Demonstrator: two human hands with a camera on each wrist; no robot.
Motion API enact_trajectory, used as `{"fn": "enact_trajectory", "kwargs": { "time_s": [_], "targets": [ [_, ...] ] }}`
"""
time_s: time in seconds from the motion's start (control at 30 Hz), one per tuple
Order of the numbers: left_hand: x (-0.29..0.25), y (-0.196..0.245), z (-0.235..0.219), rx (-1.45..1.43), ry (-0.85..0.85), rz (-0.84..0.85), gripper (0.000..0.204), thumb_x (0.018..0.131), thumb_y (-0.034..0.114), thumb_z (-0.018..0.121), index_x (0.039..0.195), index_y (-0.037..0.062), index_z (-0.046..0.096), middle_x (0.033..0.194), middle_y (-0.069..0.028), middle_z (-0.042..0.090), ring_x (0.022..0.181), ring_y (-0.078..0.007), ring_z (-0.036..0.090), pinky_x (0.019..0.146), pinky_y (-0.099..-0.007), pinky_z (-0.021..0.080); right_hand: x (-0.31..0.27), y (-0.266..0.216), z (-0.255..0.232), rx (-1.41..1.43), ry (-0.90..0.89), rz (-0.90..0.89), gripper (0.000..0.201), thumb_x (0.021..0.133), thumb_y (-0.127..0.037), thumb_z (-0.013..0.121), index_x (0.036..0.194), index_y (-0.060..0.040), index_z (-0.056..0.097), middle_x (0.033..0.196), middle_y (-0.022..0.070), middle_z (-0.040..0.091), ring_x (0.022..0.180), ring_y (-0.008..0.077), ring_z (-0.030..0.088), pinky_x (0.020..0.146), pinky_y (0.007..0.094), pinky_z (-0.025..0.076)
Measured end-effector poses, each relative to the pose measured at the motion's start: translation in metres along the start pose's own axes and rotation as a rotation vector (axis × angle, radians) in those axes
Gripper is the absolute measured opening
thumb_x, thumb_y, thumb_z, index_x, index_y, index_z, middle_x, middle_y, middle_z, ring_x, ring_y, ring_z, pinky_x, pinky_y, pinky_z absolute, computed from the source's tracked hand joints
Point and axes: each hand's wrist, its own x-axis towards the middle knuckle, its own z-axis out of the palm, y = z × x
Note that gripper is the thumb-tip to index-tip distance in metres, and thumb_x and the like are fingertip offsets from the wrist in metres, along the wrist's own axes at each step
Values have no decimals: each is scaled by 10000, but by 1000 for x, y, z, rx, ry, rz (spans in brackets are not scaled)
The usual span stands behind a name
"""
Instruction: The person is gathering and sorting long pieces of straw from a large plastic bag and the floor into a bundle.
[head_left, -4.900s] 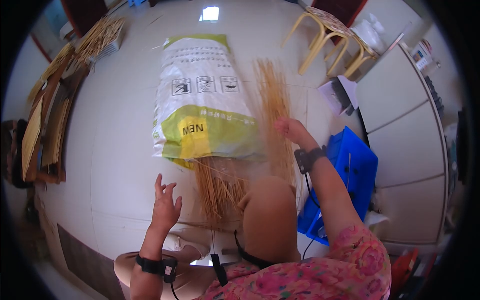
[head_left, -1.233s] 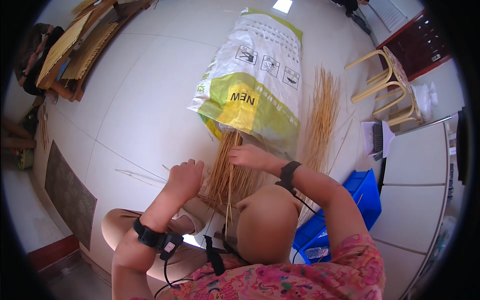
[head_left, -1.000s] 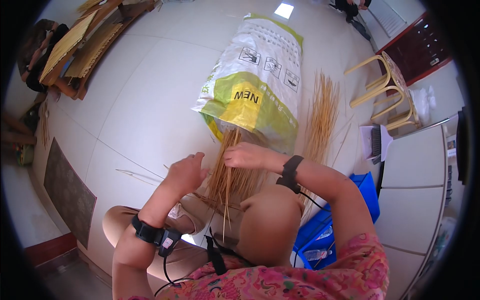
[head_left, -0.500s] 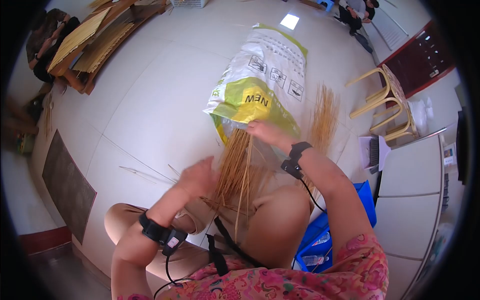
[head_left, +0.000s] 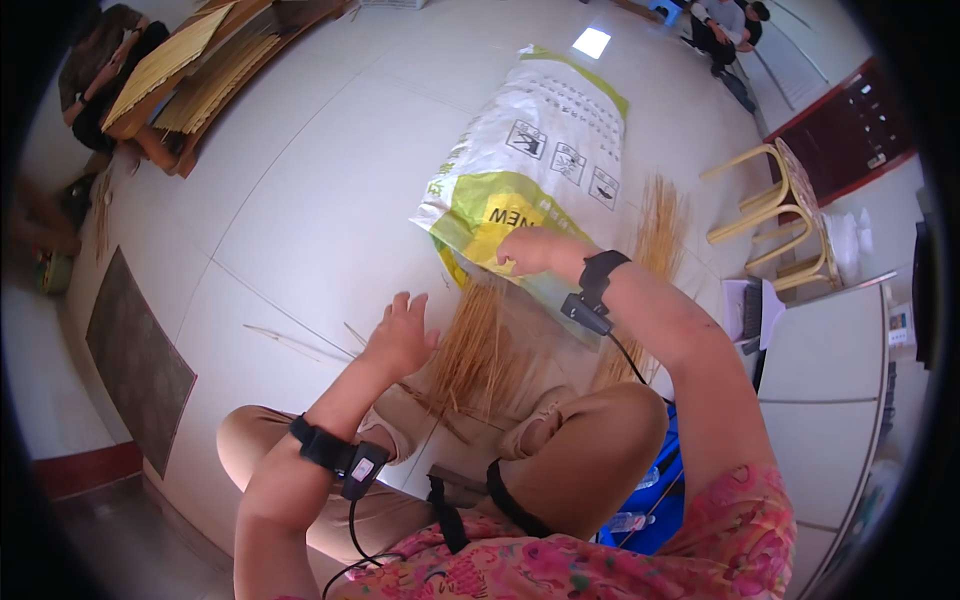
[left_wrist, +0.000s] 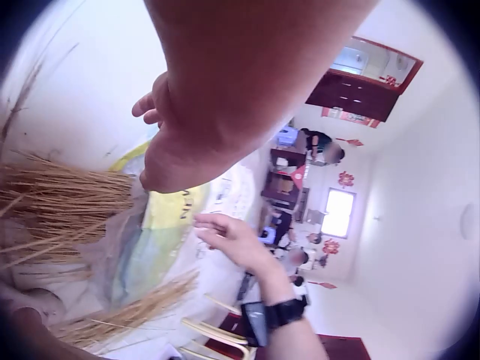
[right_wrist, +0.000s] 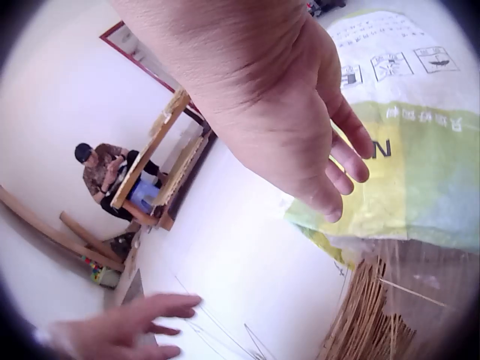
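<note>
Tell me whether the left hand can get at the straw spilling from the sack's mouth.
Probably yes. The left hand hovers open right beside the straw bundle, with nothing between them. The right hand is higher up, over the sack, out of the way.

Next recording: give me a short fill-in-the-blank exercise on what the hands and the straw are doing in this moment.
1. The bundle of straw stalks sticks out of the mouth of a white, green and yellow woven ____.
2. The right hand hovers over the sack with its fingers relaxed, holding ____.
3. The left hand has its fingers ____, just left of the stalks.
4. Right of the sack, a second pile of stalks lies on the ____.

Missing words: sack; nothing; spread; floor
</note>
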Motion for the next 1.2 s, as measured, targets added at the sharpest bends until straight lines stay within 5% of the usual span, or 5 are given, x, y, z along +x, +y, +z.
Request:
{"fn": "enact_trajectory", "kwargs": {
  "time_s": [0.4, 0.63, 0.8, 0.93, 1.2],
  "targets": [
    [85, -31, 70, -52, -147, 24, 639, 800, 309, 620, 1296, -7, 370, 1260, -308, 371, 1110, -436, 471, 942, -430, 416, -159, -36, -140, 1419, 404, 296, 530, 847, -286, 619, 1226, 38, 440, 1210, 237, 430, 958, 343, 595, 823, 392, 529],
    [109, -55, 104, -60, -70, -76, 672, 774, 284, 650, 1301, -15, 358, 1244, -324, 385, 1127, -435, 455, 954, -429, 406, -55, -41, 173, 1310, 662, 594, 559, 734, -390, 654, 1145, -22, 561, 940, 133, 646, 821, 294, 607, 719, 412, 485],
    [155, -89, 110, -88, 94, -51, 764, 749, 257, 680, 1341, -17, 282, 1273, -321, 343, 1169, -428, 401, 989, -432, 368, -59, -72, 309, 1101, 695, 1067, 924, 667, -507, 692, 1298, 72, 345, 1287, 259, 417, 1207, 375, 388, 998, 426, 330],
    [192, -113, 92, -113, 231, -58, 930, 707, 220, 733, 1390, 1, 142, 1328, -301, 258, 1185, -431, 374, 1002, -420, 363, -56, -57, 303, 1300, 591, 1277, 1199, 623, -585, 709, 1384, 91, 75, 1445, 286, 112, 1352, 388, 108, 1106, 417, 138],
    [218, -66, 43, 123, 135, -173, 1088, 621, 131, 804, 1431, 243, 85, 1438, -208, 130, 1289, -368, 293, 997, -414, 397, -15, -27, 289, 1402, 771, 1440, 1192, 607, -584, 729, 1358, 126, 135, 1387, 340, 180, 1309, 429, 184, 1068, 417, 236]
  ]
}}
